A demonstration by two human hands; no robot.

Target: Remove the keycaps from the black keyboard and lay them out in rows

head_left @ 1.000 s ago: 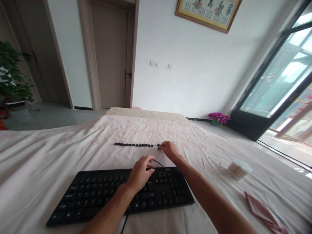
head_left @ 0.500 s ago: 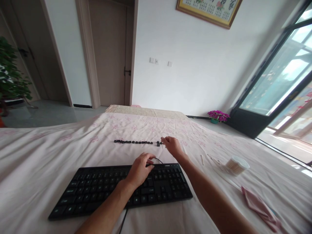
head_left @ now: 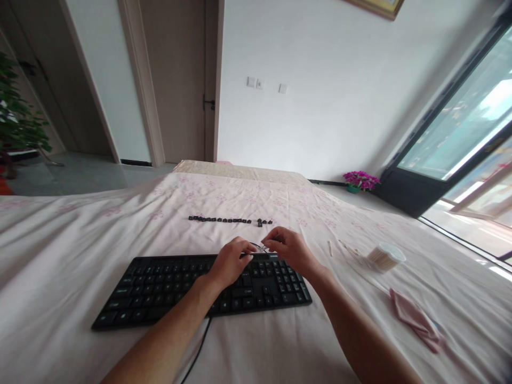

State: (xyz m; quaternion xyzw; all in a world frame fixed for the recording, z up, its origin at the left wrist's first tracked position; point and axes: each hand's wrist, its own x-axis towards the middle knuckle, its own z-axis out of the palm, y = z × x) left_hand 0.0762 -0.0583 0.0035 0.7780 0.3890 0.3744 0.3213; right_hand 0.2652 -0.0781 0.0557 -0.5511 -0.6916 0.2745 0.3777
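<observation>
Left hand [head_left: 230,262] and right hand [head_left: 291,252] both pinch a small item [head_left: 261,248], unidentifiable, above the black keyboard [head_left: 168,285]; a steady, level grip is advised.

I take this for a home, and the room for a bedroom. My hands work over a wide bed [head_left: 240,172] spread with a pale pink flower-printed cotton sheet [head_left: 80,256], which runs out on every side of them. Beyond the left hand [head_left: 230,264] a beige wooden room door [head_left: 180,80] with a dark lever handle is set in a white plastered wall [head_left: 320,106]. Small white wall switches [head_left: 256,82] sit beyond the right hand [head_left: 290,250], and higher up is the corner of a gilt-framed picture [head_left: 380,5]. Right of that hand a tall dark-framed glass sliding door [head_left: 460,133] fills the wall, with a small pot of magenta flowers [head_left: 360,180] at its foot. Far left of the left hand stands a green leafy houseplant [head_left: 20,117] on a glossy grey floor [head_left: 80,173].
</observation>
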